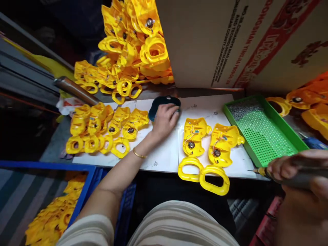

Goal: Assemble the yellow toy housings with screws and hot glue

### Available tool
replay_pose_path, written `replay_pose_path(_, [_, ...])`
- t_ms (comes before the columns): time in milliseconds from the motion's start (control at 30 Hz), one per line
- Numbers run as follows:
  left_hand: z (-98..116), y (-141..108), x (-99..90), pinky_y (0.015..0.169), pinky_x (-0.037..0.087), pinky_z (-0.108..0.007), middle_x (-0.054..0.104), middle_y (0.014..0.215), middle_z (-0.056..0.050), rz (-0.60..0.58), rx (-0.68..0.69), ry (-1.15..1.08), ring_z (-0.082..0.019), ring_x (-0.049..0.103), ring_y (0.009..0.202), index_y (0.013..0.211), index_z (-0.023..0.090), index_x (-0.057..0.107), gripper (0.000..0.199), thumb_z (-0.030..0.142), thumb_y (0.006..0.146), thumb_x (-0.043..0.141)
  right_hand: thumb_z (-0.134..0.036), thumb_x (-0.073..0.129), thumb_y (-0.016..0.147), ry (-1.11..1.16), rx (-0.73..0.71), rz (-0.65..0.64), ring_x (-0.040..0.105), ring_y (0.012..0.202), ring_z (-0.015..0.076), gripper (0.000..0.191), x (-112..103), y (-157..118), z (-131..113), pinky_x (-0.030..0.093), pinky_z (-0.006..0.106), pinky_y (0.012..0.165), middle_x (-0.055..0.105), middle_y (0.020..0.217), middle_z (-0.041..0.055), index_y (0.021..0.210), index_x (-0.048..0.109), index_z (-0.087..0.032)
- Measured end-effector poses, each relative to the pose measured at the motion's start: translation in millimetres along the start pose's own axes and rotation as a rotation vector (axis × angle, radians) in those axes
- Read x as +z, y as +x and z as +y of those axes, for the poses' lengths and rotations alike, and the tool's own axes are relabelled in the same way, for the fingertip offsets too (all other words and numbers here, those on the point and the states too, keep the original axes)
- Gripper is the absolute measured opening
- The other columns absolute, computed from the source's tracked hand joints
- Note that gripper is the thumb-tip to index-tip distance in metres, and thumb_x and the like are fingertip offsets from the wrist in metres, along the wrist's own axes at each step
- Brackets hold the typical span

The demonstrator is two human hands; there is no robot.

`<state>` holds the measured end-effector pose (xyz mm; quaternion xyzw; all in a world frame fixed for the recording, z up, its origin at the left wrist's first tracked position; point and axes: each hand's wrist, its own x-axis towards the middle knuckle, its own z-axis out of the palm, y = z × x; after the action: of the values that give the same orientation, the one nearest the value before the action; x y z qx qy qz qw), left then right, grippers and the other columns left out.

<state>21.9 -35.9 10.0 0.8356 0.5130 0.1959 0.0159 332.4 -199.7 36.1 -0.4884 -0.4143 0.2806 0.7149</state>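
My left hand (166,118) reaches over a dark teal dish (156,106) on the white work surface, its fingers bent together at the dish. Whatever lies between those fingertips is too small to make out. At the right edge, my right hand (294,171) is wrapped around an electric screwdriver (307,174), its thin bit pointing left over the table's front edge. Between the hands lie two yellow plastic shells (193,136) with handle loops, a round metal part and wires inside each. Several similar yellow shells (130,124) stand in a row left of my left hand.
A green perforated tray (271,136) holds a heap of small metal pieces at its far end. Yellow shells (128,51) are piled at the back beside a large carton (200,44). A blue crate (87,191) with yellow parts stands front left; orange-yellow parts (307,95) lie far right.
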Motion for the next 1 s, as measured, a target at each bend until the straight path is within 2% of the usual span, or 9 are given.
replay_pose_path(100, [-42.9, 22.6, -1.9, 0.100, 0.041, -0.038, 0.061, 0.125, -0.017, -0.261, -0.078, 0.039, -0.028, 0.055, 0.112, 0.122, 0.009, 0.064, 0.048, 0.039, 0.085, 0.060, -0.045, 0.068, 0.055, -0.017, 0.011, 0.000, 0.045, 0.030, 0.0237, 0.028, 2.7, -11.2, -5.3, 0.031, 0.043, 0.027, 0.050, 0.040, 0.0021, 0.079, 0.074, -0.033])
replay_pose_path(167, [-56.8, 33.0, -0.5, 0.097, 0.043, -0.035, 0.062, 0.125, -0.016, -0.392, -0.063, 0.015, -0.028, 0.058, 0.109, 0.119, 0.011, 0.067, 0.051, 0.043, 0.080, 0.065, -0.040, 0.070, 0.057, -0.009, 0.013, 0.010, 0.049, 0.036, 0.0234, 0.029, 7.9, -18.9, -10.0, 0.038, 0.044, 0.032, 0.055, 0.046, 0.0008, 0.084, 0.073, -0.030])
replay_pose_path(233, [-61.1, 38.4, 1.6, 0.089, 0.045, -0.030, 0.068, 0.115, -0.012, -0.437, -0.065, -0.056, -0.025, 0.061, 0.100, 0.109, 0.013, 0.073, 0.043, 0.043, 0.079, 0.066, -0.037, 0.070, 0.061, 0.018, -0.008, 0.007, 0.050, 0.039, 0.0218, 0.030, 12.4, -24.2, -12.1, 0.041, 0.043, 0.034, 0.056, 0.051, -0.0005, 0.088, 0.072, -0.026])
replay_pose_path(333, [-61.6, 38.7, 4.6, 0.073, 0.044, -0.026, 0.074, 0.094, -0.006, -0.455, -0.176, -0.220, -0.021, 0.064, 0.083, 0.096, 0.016, 0.078, 0.036, 0.042, 0.074, 0.069, -0.033, 0.069, 0.067, 0.080, -0.071, -0.083, 0.052, 0.041, 0.0191, 0.029, 14.5, -26.6, -10.3, 0.042, 0.037, 0.034, 0.058, 0.055, -0.0011, 0.094, 0.069, -0.022])
replay_pose_path(467, [-64.3, 35.1, 7.6, 0.069, 0.043, -0.025, 0.074, 0.090, -0.005, -0.365, -0.202, -0.288, -0.020, 0.063, 0.079, 0.094, 0.017, 0.079, 0.037, 0.045, 0.074, 0.066, -0.031, 0.069, 0.072, 0.138, -0.041, -0.152, 0.054, 0.044, 0.0159, 0.028, 13.9, -26.7, -9.0, 0.045, 0.032, 0.039, 0.057, 0.056, -0.0017, 0.098, 0.066, -0.020])
replay_pose_path(567, [-63.5, 35.0, 7.2, 0.069, 0.042, -0.027, 0.072, 0.090, -0.008, -0.246, -0.154, -0.139, -0.020, 0.061, 0.078, 0.094, 0.017, 0.079, 0.037, 0.046, 0.078, 0.062, -0.032, 0.069, 0.074, 0.153, -0.021, -0.179, 0.053, 0.044, 0.0147, 0.028, 15.9, -28.1, -11.7, 0.046, 0.030, 0.041, 0.057, 0.056, -0.0020, 0.099, 0.066, -0.020])
replay_pose_path(700, [-56.0, 34.7, 3.2, 0.065, 0.042, -0.027, 0.072, 0.082, -0.009, -0.201, -0.196, -0.027, -0.020, 0.061, 0.072, 0.088, 0.017, 0.079, 0.037, 0.049, 0.076, 0.066, -0.033, 0.069, 0.075, 0.149, -0.015, -0.187, 0.053, 0.044, 0.0145, 0.027, 17.8, -32.1, -14.5, 0.046, 0.030, 0.042, 0.056, 0.055, -0.0020, 0.099, 0.066, -0.021])
replay_pose_path(800, [-52.4, 31.7, 2.2, 0.067, 0.045, -0.027, 0.074, 0.081, -0.008, -0.147, -0.256, -0.074, -0.020, 0.063, 0.072, 0.089, 0.017, 0.079, 0.036, 0.048, 0.076, 0.066, -0.034, 0.070, 0.075, 0.133, -0.007, -0.189, 0.055, 0.046, 0.0148, 0.029, 17.1, -35.5, -14.4, 0.046, 0.030, 0.043, 0.057, 0.057, -0.0018, 0.100, 0.065, -0.021])
replay_pose_path(1000, [-59.6, 30.9, 7.7, 0.074, 0.054, -0.026, 0.076, 0.091, -0.005, -0.033, -0.343, -0.322, -0.020, 0.070, 0.080, 0.100, 0.018, 0.077, 0.029, 0.031, 0.078, 0.064, -0.033, 0.069, 0.076, 0.160, -0.010, -0.205, 0.055, 0.046, 0.0145, 0.028, 17.9, -39.2, -15.2, 0.048, 0.029, 0.044, 0.057, 0.057, -0.0015, 0.101, 0.064, -0.020])
